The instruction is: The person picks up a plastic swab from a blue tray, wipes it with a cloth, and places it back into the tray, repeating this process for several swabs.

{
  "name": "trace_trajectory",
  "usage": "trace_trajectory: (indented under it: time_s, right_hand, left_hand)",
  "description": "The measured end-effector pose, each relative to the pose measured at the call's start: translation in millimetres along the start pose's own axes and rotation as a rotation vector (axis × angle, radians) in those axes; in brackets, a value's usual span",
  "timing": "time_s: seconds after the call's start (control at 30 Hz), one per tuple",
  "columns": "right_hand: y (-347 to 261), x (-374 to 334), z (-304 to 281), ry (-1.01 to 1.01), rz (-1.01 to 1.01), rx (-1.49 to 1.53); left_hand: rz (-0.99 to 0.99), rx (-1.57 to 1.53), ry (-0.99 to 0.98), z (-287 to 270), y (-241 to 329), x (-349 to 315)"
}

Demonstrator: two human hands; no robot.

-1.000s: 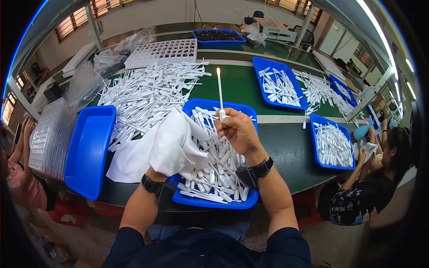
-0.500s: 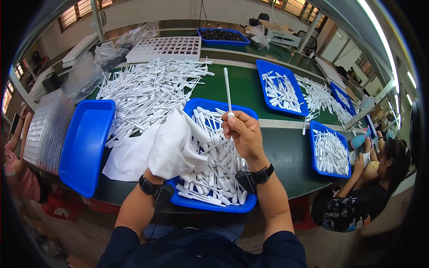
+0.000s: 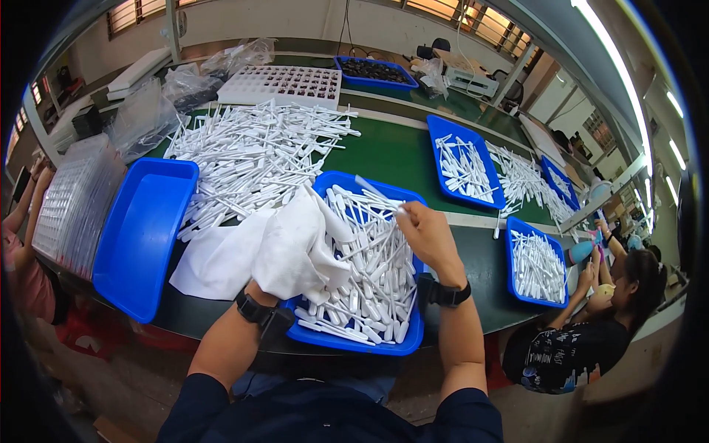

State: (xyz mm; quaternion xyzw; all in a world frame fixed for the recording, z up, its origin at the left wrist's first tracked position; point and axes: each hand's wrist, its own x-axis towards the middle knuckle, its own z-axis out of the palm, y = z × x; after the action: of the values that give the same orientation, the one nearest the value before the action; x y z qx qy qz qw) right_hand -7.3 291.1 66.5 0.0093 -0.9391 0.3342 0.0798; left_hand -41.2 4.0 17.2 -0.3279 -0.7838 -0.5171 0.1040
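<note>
My right hand (image 3: 430, 235) is closed, pinching one end of a white plastic stick (image 3: 375, 192), slightly blurred and tilted up to the left over the far side of the blue tray (image 3: 292, 338). Many similar white sticks (image 3: 362, 295) fill that tray, each with a thin stem and a wider end. A crumpled white cloth (image 3: 295, 240) drapes over my left hand at the tray's left side; its fingers are hidden, so their grip does not show. The cloth's loose part (image 3: 214, 258) spreads left onto the dark bench.
A big heap of white sticks (image 3: 258, 155) lies beyond the cloth. At left stand a bare blue tray (image 3: 140, 244) and stacked clear plastic trays (image 3: 77, 210). Filled blue trays (image 3: 461, 122) (image 3: 539, 297) stand to the right. A co-worker (image 3: 583, 336) sits at far right.
My right hand has shifted right and slightly lower. The stick, upright before, now tilts to the left. The cloth-covered left hand has barely moved.
</note>
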Motion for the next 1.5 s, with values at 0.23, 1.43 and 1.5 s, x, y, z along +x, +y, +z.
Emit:
trace_trajectory:
  time_s: [0.23,1.43,1.5]
  right_hand:
    - [-14,58,-13,-0.178,-0.337,-0.302]
    - [-51,296,165,-0.109,-0.509,-0.358]
    - [-56,296,181,-0.196,-0.593,-0.474]
  left_hand:
    - [0.055,-0.044,0.016,15,-35,-19]
    - [0.247,0.324,0.199,27,-30,-31]
    - [0.24,0.384,0.225,18,-24,-27]
